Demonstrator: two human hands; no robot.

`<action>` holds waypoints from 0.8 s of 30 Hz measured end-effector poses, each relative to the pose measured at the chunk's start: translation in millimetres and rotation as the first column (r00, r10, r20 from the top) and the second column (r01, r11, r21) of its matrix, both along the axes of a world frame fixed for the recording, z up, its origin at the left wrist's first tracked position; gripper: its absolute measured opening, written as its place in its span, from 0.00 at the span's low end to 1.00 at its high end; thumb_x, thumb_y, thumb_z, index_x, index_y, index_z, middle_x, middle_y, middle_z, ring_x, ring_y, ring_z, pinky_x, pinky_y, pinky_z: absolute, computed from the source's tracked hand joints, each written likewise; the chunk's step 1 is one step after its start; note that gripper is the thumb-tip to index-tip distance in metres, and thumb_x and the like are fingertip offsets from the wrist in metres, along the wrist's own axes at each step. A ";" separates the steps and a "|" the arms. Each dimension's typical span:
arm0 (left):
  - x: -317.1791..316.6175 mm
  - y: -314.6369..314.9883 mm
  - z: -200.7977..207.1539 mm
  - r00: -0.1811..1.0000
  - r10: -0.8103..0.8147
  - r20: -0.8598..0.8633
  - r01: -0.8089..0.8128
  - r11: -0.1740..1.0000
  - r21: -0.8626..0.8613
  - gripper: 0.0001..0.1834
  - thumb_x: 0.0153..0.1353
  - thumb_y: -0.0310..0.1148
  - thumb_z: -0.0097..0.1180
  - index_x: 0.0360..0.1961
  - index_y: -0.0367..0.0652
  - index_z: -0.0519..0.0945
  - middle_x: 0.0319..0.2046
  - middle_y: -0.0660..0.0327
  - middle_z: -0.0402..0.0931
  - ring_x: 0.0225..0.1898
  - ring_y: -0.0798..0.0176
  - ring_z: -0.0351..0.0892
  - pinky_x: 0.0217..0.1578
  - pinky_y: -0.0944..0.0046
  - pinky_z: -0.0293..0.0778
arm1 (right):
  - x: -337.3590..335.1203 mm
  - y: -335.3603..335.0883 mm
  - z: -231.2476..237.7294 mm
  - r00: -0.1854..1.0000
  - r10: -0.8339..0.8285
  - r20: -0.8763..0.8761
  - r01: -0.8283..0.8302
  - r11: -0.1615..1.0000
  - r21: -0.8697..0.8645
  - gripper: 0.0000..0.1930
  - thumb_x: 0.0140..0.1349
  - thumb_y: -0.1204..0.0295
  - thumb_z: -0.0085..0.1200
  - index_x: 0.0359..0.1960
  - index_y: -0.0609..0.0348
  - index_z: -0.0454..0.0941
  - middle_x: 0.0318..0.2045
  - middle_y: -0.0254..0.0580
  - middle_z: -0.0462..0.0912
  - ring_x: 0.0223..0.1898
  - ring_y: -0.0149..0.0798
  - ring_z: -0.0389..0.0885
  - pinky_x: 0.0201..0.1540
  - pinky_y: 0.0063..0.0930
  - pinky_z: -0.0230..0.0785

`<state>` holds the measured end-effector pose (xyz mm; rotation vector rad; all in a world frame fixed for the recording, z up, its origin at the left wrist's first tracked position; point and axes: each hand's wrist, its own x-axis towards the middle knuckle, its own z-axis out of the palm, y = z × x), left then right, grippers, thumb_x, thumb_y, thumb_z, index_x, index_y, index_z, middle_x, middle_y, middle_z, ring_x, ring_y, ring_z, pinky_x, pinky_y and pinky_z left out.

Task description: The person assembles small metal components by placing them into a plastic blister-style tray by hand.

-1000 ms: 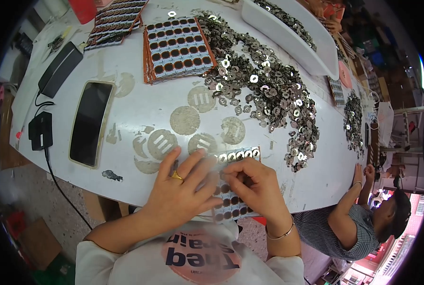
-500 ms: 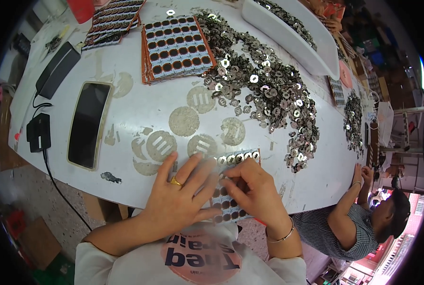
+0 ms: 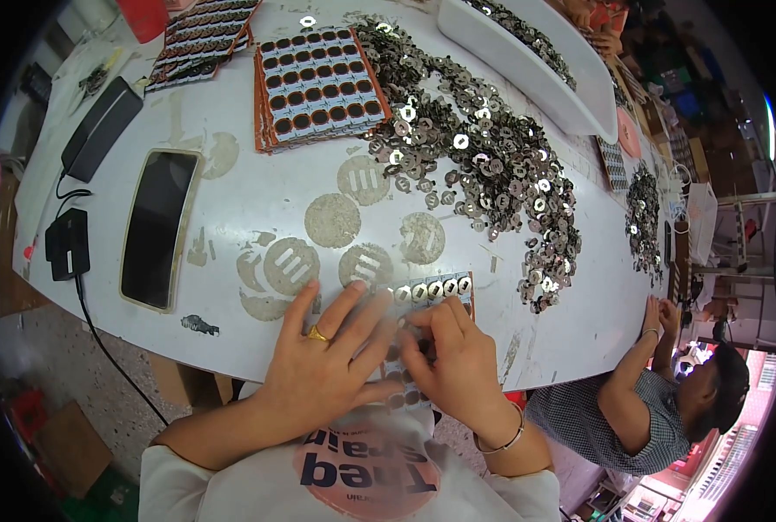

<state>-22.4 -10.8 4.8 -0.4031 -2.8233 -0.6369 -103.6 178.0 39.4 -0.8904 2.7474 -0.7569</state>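
Observation:
A card sheet (image 3: 465, 304) printed with dark round spots lies at the table's near edge, under and between my hands. Small silvery metal discs (image 3: 434, 289) with slotted centres sit in a row along its far edge. My left hand (image 3: 325, 352), a gold ring on one finger, is spread over the table and the sheet's left side; some of its fingers are blurred. Over the middle of the sheet, my right hand (image 3: 458, 365) is closed in a pinch. What its fingertips hold is too small and hidden to make out.
A large heap of metal discs (image 3: 492, 157) spreads across the table beside a stack of printed sheets (image 3: 323, 83). A white bin (image 3: 527, 65) of discs stands behind. At left lie a phone (image 3: 155, 226) and a black device (image 3: 101, 130). Another person (image 3: 632, 400) works at right.
My right hand has shifted slightly left and toward me over the sheet, still pinched. My left hand stays spread in nearly the same place. The whole view has moved slightly.

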 end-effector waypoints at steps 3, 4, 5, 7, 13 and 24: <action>0.4 -1.7 0.7 0.999 -0.016 0.042 0.016 1.000 0.019 0.37 0.52 0.64 0.71 0.56 0.48 0.84 0.68 0.56 0.74 0.72 0.49 0.68 0.70 0.30 0.59 | -6.8 6.0 1.9 1.000 0.013 0.013 -0.012 1.000 -0.020 0.12 0.61 0.78 0.69 0.45 0.58 0.82 0.35 0.39 0.79 0.27 0.35 0.81 0.29 0.27 0.75; 0.0 -1.8 1.6 0.999 -0.014 0.041 0.014 1.000 0.017 0.37 0.52 0.64 0.71 0.56 0.48 0.84 0.68 0.56 0.74 0.72 0.49 0.68 0.70 0.30 0.59 | -15.5 11.8 6.6 0.992 0.016 0.126 0.004 0.988 -0.154 0.11 0.62 0.79 0.69 0.45 0.58 0.84 0.36 0.39 0.81 0.27 0.34 0.82 0.29 0.26 0.74; -0.4 -1.3 2.7 1.000 -0.010 0.028 0.009 1.000 0.014 0.37 0.53 0.63 0.72 0.57 0.50 0.84 0.67 0.57 0.74 0.72 0.49 0.68 0.71 0.30 0.58 | -24.7 18.3 10.2 0.971 0.040 0.237 0.030 0.959 -0.283 0.11 0.62 0.79 0.69 0.45 0.58 0.85 0.36 0.39 0.82 0.28 0.33 0.82 0.29 0.25 0.74; -2.0 0.5 3.9 1.000 -0.006 0.014 0.006 1.000 0.010 0.36 0.53 0.61 0.72 0.59 0.53 0.84 0.67 0.57 0.74 0.72 0.49 0.67 0.71 0.30 0.58 | -41.2 32.1 10.3 0.996 -0.070 -0.059 0.062 0.989 -0.137 0.13 0.63 0.80 0.66 0.49 0.59 0.84 0.41 0.46 0.86 0.37 0.48 0.82 0.39 0.37 0.76; -4.3 5.4 3.2 0.999 -0.023 0.033 0.022 0.999 0.028 0.34 0.56 0.57 0.72 0.60 0.54 0.84 0.65 0.57 0.75 0.72 0.48 0.67 0.72 0.30 0.56 | -92.0 37.4 -8.5 0.884 -0.029 -0.466 0.083 0.992 0.096 0.15 0.63 0.80 0.64 0.52 0.60 0.83 0.44 0.47 0.87 0.43 0.51 0.81 0.48 0.39 0.77; -2.1 4.3 3.1 0.997 -0.063 0.042 0.061 0.998 0.035 0.33 0.58 0.54 0.72 0.59 0.48 0.81 0.66 0.57 0.73 0.74 0.50 0.66 0.73 0.32 0.57 | -62.0 41.5 7.4 0.706 0.047 0.707 0.480 0.703 -0.526 0.09 0.70 0.81 0.61 0.49 0.64 0.87 0.38 0.32 0.87 0.37 0.25 0.83 0.44 0.20 0.77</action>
